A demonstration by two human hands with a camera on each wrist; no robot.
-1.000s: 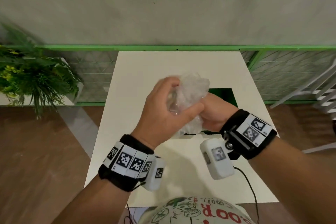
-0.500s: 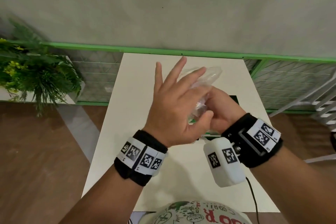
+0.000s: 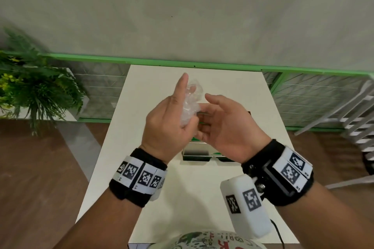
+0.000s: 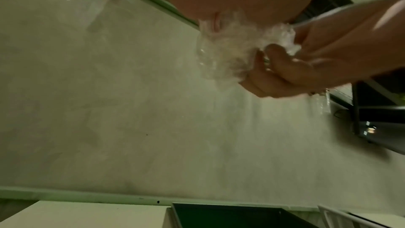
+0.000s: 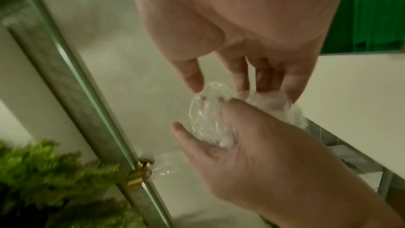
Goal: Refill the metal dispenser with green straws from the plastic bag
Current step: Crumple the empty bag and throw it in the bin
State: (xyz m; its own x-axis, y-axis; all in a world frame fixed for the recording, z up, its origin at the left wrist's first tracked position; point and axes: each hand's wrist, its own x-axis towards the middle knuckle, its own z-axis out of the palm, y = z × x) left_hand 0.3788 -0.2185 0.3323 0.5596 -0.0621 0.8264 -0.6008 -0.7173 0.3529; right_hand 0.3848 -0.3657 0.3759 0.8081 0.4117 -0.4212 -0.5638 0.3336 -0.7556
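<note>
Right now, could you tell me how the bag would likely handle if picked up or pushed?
The bag is probably floppy: it sits crumpled into a wad in the left hand. It likely weighs almost nothing, being thin clear film with no straws visible inside. Pushed, it would probably skid or deform rather than roll.

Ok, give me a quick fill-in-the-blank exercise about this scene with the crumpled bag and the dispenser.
1. The crumpled plastic bag is up between the person's two ___.
2. The metal dispenser stands on a ___ table.
3. The leafy plant is on the person's ___ side.
4. The rail behind the table is painted ___.
Missing words: hands; white; left; green.
</note>
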